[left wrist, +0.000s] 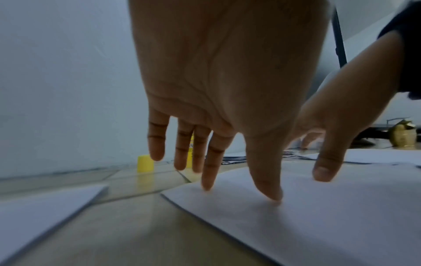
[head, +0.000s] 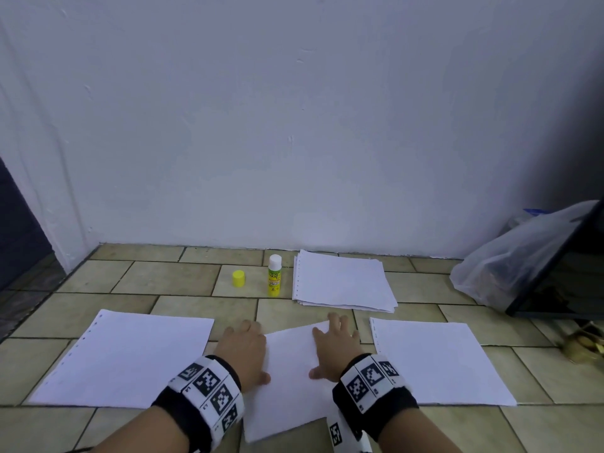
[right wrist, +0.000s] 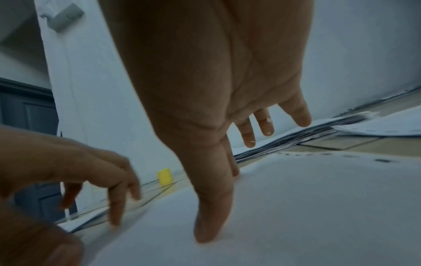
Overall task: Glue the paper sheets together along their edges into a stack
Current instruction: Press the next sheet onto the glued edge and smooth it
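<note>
Head view shows the beige tiled floor (head: 170,279), where a white paper sheet (head: 291,380) lies at 6 o'clock under both flattened hands: left hand (head: 243,349) on its left edge, right hand (head: 336,349) on its right part. A white paper stack (head: 343,281) lies at 1 o'clock; the uncapped yellow-green glue stick (head: 274,275) and its yellow cap (head: 238,278) stand at 12.

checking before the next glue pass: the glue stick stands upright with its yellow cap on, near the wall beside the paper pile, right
Not quite. The glue stick does stand upright near the wall beside the paper pile, but its yellow cap is off, standing apart on the tiles to the stick's left. The head view shows this.
</note>
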Demonstrator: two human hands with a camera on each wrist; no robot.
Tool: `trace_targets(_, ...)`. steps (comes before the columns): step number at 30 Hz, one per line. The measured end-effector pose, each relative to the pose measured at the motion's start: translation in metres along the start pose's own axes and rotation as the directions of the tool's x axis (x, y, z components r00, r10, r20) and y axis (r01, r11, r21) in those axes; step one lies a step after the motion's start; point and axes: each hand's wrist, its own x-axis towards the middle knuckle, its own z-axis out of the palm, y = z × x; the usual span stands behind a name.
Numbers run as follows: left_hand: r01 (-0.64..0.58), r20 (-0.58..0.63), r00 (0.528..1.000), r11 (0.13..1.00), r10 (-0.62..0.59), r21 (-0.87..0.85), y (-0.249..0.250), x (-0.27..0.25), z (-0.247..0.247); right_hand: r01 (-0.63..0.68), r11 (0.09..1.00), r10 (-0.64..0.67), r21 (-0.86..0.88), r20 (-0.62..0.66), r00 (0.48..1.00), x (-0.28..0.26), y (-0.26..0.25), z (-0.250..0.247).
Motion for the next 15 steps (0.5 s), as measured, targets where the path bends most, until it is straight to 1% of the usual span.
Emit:
trace_targets(2,-0.098,-0.035,0.995,0.991,0.095,-0.091,0.009,-0.002,0.003,0.006,0.998,-0.006,-0.063,-0.004,1.0,-0.001,-0.007,-0.001)
trace_targets(3,-0.142,-0.025,0.99,0.981,0.14,-0.135,0.012,-0.003,0.004,0.017,0.997,-0.017,-0.069,0.004,1.0,-0.001,-0.01,-0.001)
trace_targets(5,-0.167,0.003,0.985,0.973,0.17,-0.16,0.014,-0.007,0.003,0.048,0.999,-0.047,-0.024,0.031,0.998,-0.002,-0.017,-0.001)
trace_targets(8,-0.123,0.034,0.991,0.981,0.13,-0.151,0.011,-0.009,-0.003,0.106,0.987,-0.11,0.117,0.025,0.994,-0.001,-0.029,0.0)
trace_targets(11,-0.074,0.032,0.996,0.992,0.078,-0.101,0.01,-0.006,-0.005,0.174,0.969,-0.171,0.174,-0.03,0.985,0.002,-0.04,0.005)
trace_targets(12,-0.048,0.026,0.998,0.995,0.051,-0.09,0.008,-0.005,-0.003,0.193,0.965,-0.19,0.18,-0.031,0.981,0.003,-0.043,0.007)
trace_targets(15,0.013,0.059,0.998,0.992,-0.005,-0.128,0.003,0.002,0.016,0.237,0.955,-0.247,0.178,0.039,0.968,0.006,-0.051,0.01)
